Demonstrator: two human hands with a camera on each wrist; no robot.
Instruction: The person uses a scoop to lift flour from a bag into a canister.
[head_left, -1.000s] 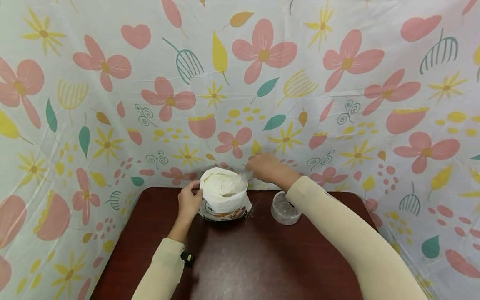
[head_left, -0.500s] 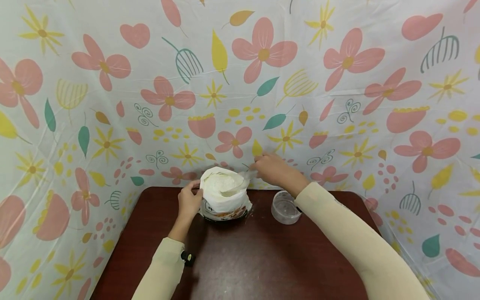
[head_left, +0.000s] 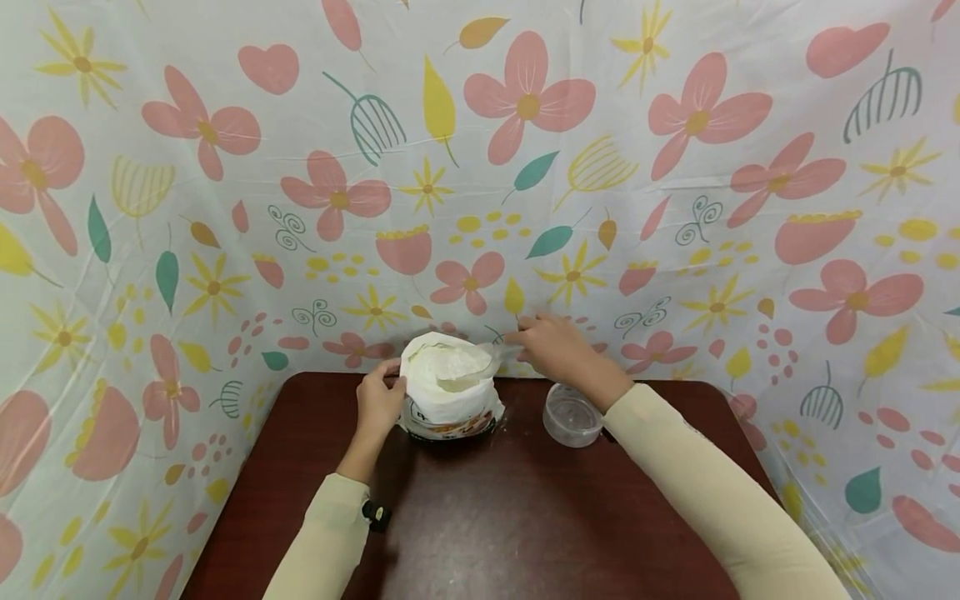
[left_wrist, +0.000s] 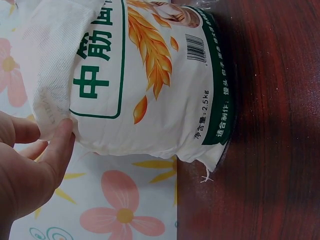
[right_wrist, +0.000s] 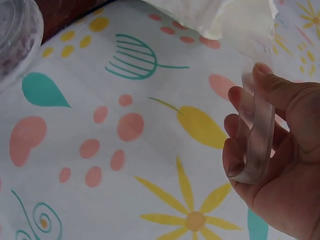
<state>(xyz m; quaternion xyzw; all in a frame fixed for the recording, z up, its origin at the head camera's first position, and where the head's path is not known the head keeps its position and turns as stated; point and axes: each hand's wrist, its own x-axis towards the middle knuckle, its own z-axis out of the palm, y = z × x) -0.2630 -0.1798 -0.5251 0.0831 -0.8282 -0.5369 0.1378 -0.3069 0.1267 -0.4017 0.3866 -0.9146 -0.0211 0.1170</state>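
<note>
An opened white bag of flour (head_left: 442, 406), its rim rolled down, stands at the back of the table. Its printed front (left_wrist: 102, 90), with wheat ears and a 2.5 kg mark, shows in the left wrist view. My left hand (head_left: 380, 402) pinches the folded rim between thumb and fingers on the bag's left side. With my right hand (head_left: 557, 348) I grip the handle of a clear plastic scoop (right_wrist: 257, 137). The scoop's head reaches in over the bag's right rim and lies at the white flour (head_left: 448, 362), partly hidden there.
A round clear plastic tub (head_left: 572, 418) stands right of the bag, under my right forearm. Some white specks lie on the dark red table (head_left: 480, 517) between them. A flower-patterned curtain (head_left: 472, 183) hangs close behind the table's back edge.
My right hand has shifted a little right, its wrist lower, with the scoop handle now lying flatter over the bag's rim. The left hand and the bag stay in place.
</note>
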